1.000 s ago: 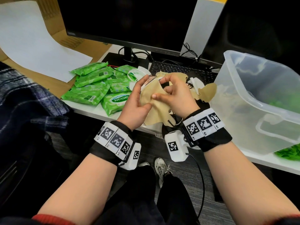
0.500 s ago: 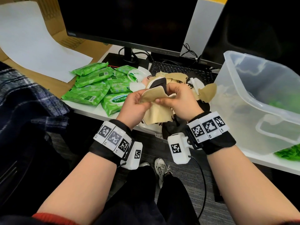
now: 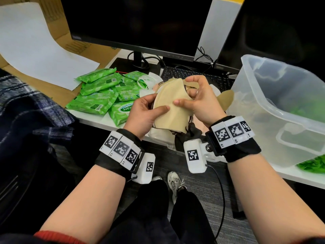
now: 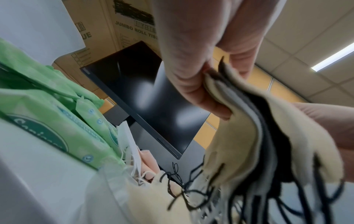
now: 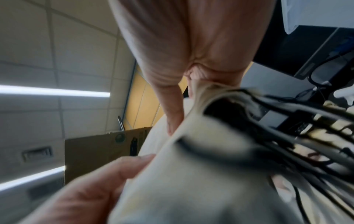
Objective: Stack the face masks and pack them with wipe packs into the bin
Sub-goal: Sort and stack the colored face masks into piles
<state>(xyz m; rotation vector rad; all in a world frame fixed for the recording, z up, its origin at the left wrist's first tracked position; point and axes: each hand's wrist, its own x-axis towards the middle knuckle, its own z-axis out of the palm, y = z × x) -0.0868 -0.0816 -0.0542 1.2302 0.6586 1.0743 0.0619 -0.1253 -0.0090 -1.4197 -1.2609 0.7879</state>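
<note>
The stack of face masks [image 3: 169, 110] was held above the near desk edge, between both hands. Only its top beige layer showed in the head view. The left wrist view showed beige, grey and black layers [image 4: 254, 121] fanned at the edge, with dark ear loops hanging blurred below; the layer count could not be determined. The right wrist view was heavily blurred, and little beyond beige fabric [image 5: 191, 181] and dark loops could be made out.

The left hand [image 3: 142, 113] gripped the stack's left edge, thumb on top and fingers curled beneath. The right hand [image 3: 198, 101] pinched the right side, thumb pressed on the top layer; its upper fingers were curled at the stack's top corner, and what they touched there was hidden.

More loose masks [image 3: 225, 97] lay on the desk behind the hands, mostly covered by them.

The clear plastic bin [image 3: 281, 110] stood tilted at the right, cut off by the frame edge. Green material showed through its wall; its contents could not be identified with certainty. The green wipe packs [image 3: 98, 95] lay piled on the desk, left of the hands.
</note>
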